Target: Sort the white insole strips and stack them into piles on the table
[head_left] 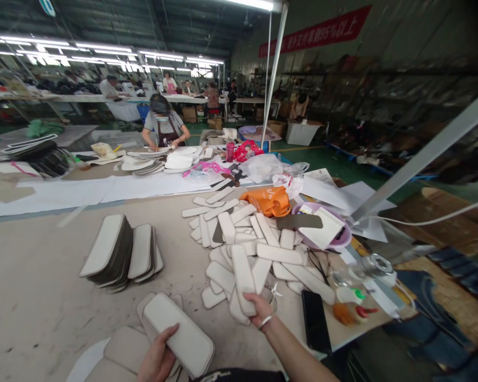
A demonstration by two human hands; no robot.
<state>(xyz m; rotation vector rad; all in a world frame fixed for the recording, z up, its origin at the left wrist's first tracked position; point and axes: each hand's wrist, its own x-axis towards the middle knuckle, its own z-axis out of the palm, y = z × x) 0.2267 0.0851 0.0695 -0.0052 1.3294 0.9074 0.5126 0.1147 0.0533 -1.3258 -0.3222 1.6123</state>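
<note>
Near the table's front edge my left hand (pixel 159 356) is closed on a pale rounded-end panel (pixel 180 334), thumb on top and fingers beneath. Other beige panels (pixel 123 347) lie under and beside it. My right hand (pixel 258 310), with a bracelet at the wrist, grips the near end of a long narrow pale strip (pixel 242 276). That strip lies over a loose heap of similar strips (pixel 281 253). Just right of this hand is a pair of small scissors (pixel 274 291), partly hidden. Two stacks of panels (pixel 105 249) (pixel 141 249) stand farther off at the left.
A black phone (pixel 316 321), a glass jar (pixel 360 270) and a small orange bottle (pixel 348 314) sit at right. Behind the heap are an orange bag (pixel 266 200) and a purple basin (pixel 344 236). A metal pole (pixel 430 154) slants across the right. A co-worker (pixel 165 124) works across the table.
</note>
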